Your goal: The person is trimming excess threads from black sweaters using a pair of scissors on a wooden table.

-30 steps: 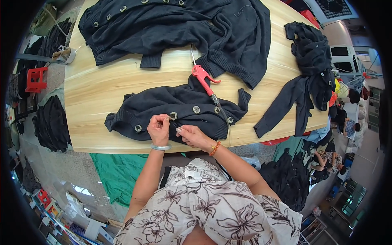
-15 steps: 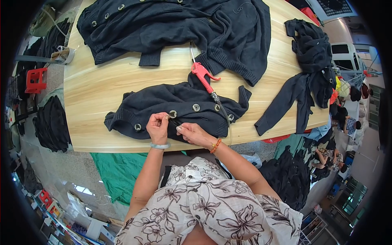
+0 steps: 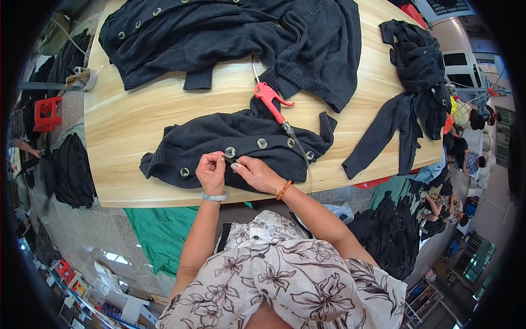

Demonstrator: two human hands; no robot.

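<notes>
A dark knitted cardigan (image 3: pixel 208 131) lies near the table's front edge, a row of large buttons running across it. With fingers pinched, my left hand (image 3: pixel 210 172) grips the cardigan's edge just below one button (image 3: pixel 230 152). Close to its right, my right hand (image 3: pixel 256 174) has thumb and fingers pressed together on the same fabric; any small thing between the fingertips is too small to tell. A red air blow gun (image 3: pixel 270 98) with a metal nozzle lies on the cardigan's far side, its hose (image 3: pixel 302 156) crossing the garment toward me.
Another dark buttoned cardigan (image 3: pixel 219 41) spreads over the far part of the wooden table (image 3: pixel 131 131). A bundled dark knit garment (image 3: pixel 413 71) lies at the right. Dark garments (image 3: pixel 386 236) are heaped below the table's right side. A red stool (image 3: pixel 47 114) stands at the left, near another person's hand.
My right hand has shifted slightly left and up, its fingertips now closer to my left hand. My left hand stays at the same spot. Another person's arm has appeared at the far left.
</notes>
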